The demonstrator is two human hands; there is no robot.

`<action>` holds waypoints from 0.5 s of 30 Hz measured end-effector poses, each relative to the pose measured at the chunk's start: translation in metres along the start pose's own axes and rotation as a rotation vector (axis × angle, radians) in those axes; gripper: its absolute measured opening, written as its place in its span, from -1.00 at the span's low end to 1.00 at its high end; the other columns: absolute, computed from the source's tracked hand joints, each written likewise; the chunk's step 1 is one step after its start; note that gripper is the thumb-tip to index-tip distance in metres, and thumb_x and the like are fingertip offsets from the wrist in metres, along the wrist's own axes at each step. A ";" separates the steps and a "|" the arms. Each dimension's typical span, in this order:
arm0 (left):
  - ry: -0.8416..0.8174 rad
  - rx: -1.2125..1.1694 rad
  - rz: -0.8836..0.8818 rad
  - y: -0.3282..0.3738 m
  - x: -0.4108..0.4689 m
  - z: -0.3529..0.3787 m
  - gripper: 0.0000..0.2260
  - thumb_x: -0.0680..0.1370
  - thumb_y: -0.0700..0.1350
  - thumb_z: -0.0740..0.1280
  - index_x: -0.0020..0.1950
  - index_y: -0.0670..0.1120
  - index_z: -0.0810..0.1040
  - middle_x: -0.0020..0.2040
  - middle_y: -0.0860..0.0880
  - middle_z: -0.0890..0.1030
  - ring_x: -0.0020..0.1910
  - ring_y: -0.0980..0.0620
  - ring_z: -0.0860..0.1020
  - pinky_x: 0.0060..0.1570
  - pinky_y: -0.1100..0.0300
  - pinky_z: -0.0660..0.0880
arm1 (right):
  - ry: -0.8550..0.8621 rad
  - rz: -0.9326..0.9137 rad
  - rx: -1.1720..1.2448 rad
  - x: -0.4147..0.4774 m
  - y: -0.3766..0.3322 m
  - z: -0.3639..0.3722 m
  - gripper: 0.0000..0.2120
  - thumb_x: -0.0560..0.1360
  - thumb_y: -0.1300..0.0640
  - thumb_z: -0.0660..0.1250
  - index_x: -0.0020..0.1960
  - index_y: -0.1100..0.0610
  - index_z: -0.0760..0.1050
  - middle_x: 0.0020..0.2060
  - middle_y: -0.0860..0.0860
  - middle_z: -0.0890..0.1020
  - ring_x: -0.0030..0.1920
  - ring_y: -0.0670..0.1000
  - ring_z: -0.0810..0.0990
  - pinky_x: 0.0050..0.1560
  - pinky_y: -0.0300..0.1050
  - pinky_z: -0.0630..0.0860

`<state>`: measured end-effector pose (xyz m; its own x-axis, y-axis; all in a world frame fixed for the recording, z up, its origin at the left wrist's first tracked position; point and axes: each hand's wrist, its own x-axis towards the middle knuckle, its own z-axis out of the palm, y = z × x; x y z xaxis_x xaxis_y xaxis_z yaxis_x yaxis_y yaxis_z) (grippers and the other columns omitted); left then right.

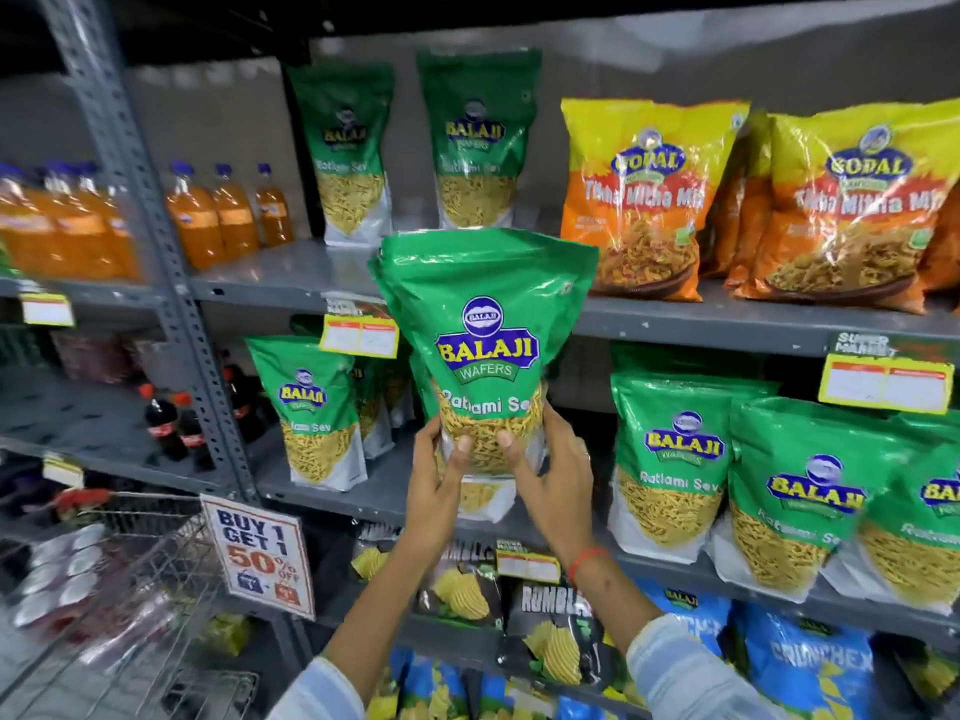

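Both hands – left hand (434,478) & right hand (550,467) – grip the green sev pouch (485,324) at its base, upright; likely stocking – next, set it on upper shelf (291,283).

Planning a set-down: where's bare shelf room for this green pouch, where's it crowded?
Bare: upper shelf front strip, between orange bottles and yellow Gopal bags, ahead of two back pouches. Crowded: overlapping Balaji pouches right of the held pouch, middle shelf.
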<state>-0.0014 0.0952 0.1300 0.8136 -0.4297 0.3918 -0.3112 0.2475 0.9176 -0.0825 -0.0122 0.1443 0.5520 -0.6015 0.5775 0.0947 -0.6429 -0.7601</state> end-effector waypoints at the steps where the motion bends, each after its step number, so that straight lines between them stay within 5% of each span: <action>1: 0.023 -0.003 0.033 0.008 0.006 -0.007 -0.57 0.55 0.02 0.23 0.41 -0.01 0.28 0.38 0.01 0.42 0.35 0.14 0.40 0.20 0.31 0.44 | -0.006 -0.019 0.000 0.007 -0.012 0.004 -0.31 0.43 -0.40 0.18 0.42 -0.02 0.37 0.28 -0.04 0.56 0.28 -0.05 0.49 0.28 -0.02 0.41; 5: 0.120 0.020 0.139 0.042 0.031 -0.039 -0.66 0.54 0.06 0.22 0.31 0.13 0.33 0.30 0.15 0.45 0.28 0.33 0.40 0.09 0.54 0.39 | -0.024 -0.112 -0.005 0.033 -0.059 0.027 -0.30 0.44 -0.39 0.15 0.41 0.03 0.39 0.24 -0.01 0.59 0.27 -0.01 0.52 0.26 -0.09 0.42; 10: 0.172 0.003 0.200 0.079 0.066 -0.088 -0.59 0.53 0.11 0.20 0.35 0.04 0.35 0.32 0.04 0.49 0.32 0.15 0.44 0.26 0.21 0.38 | -0.050 -0.192 -0.046 0.067 -0.114 0.067 -0.35 0.45 -0.37 0.17 0.37 0.04 0.43 0.14 0.04 0.62 0.22 0.09 0.56 0.23 0.06 0.45; 15: 0.248 0.043 0.289 0.109 0.109 -0.137 -0.62 0.52 0.12 0.20 0.29 0.02 0.41 0.24 0.07 0.54 0.25 0.21 0.48 0.15 0.34 0.42 | -0.024 -0.240 -0.039 0.098 -0.160 0.112 -0.32 0.39 -0.46 0.10 0.29 -0.02 0.46 0.06 0.03 0.63 0.17 0.10 0.56 0.18 0.03 0.47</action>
<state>0.1206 0.1948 0.2630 0.7818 -0.1234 0.6112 -0.5610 0.2887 0.7758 0.0498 0.0847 0.2892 0.5370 -0.4178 0.7328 0.1936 -0.7845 -0.5891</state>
